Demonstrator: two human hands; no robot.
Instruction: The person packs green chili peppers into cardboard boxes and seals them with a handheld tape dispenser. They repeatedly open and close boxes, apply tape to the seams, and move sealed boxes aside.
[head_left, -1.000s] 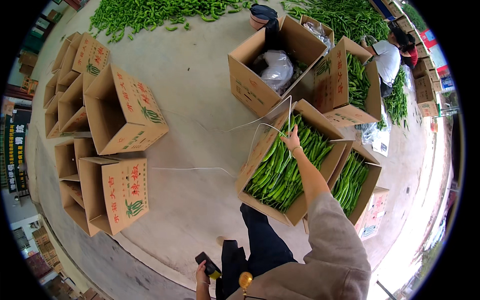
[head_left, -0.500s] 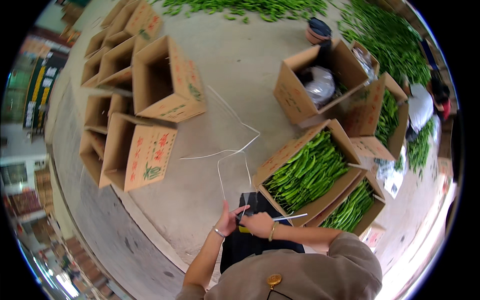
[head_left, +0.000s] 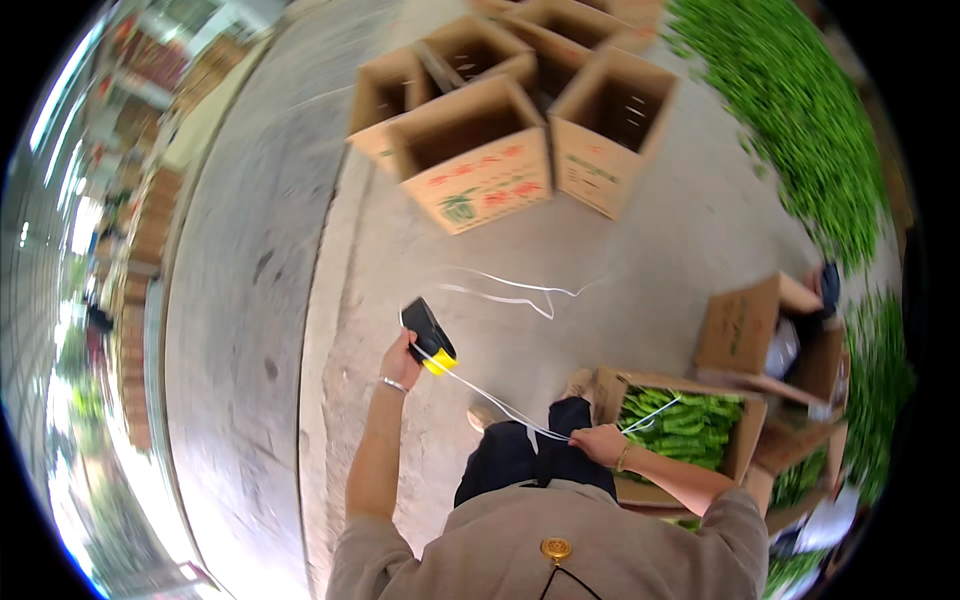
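Raised and drawn apart since before, a black-and-yellow tool (head_left: 428, 335) is gripped by the left hand (head_left: 400, 357), white strapping (head_left: 500, 405) pinched by the right hand (head_left: 597, 443).

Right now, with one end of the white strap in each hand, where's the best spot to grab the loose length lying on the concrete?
Probably the loop of the white strap where it doubles back on the concrete floor, coming from above with a pinch. It lies flat and thin there, clear of the cardboard boxes. The left hand holds the black and yellow tool; the right hand pinches the strap.

Pepper box (head_left: 680, 425) right of legs (head_left: 525, 455)
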